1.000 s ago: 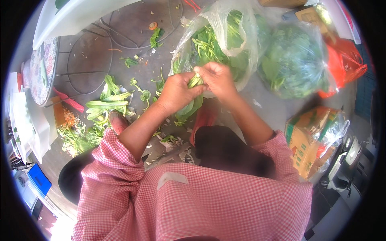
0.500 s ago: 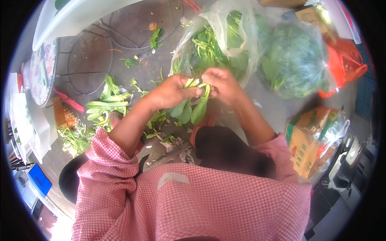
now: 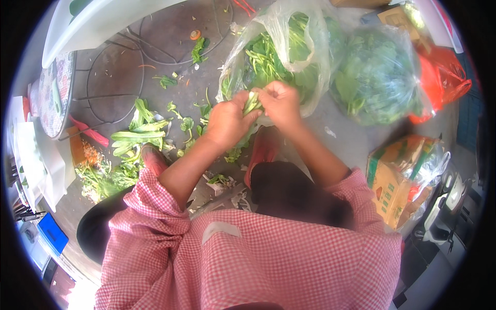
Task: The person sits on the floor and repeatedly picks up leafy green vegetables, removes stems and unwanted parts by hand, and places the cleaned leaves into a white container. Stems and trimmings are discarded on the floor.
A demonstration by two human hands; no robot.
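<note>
1. The leafy stalk (image 3: 251, 102) is pinched between both hands, just in front of the open plastic bag (image 3: 289, 46) of greens.
2. The left hand (image 3: 226, 123) and the right hand (image 3: 281, 102) are pressed together around it.
3. Cut leaves (image 3: 137, 137) lie on the floor (image 3: 170, 57), left of the bag.
4. A second bag (image 3: 380, 77) of greens stands right of it.

Pink-and-white small-check shirt (image 3: 289, 258), same check on both sleeves. Pale green stalk bunch with darker green leaves (image 3: 251, 103) between the hands. Clear plastic bag of bright green leafy stems (image 3: 274, 51); second clear bag, duller grey-green leaves (image 3: 377, 77). Orange-red plastic bag (image 3: 439, 77). Grey concrete floor (image 3: 165, 36), scattered green trimmings (image 3: 137, 137). Orange carrot end (image 3: 195, 35). Red-pink slippers (image 3: 263, 150). Brown cardboard box with green and orange print (image 3: 398, 175). Blue crate (image 3: 50, 233). White tub rim (image 3: 98, 20).
</note>
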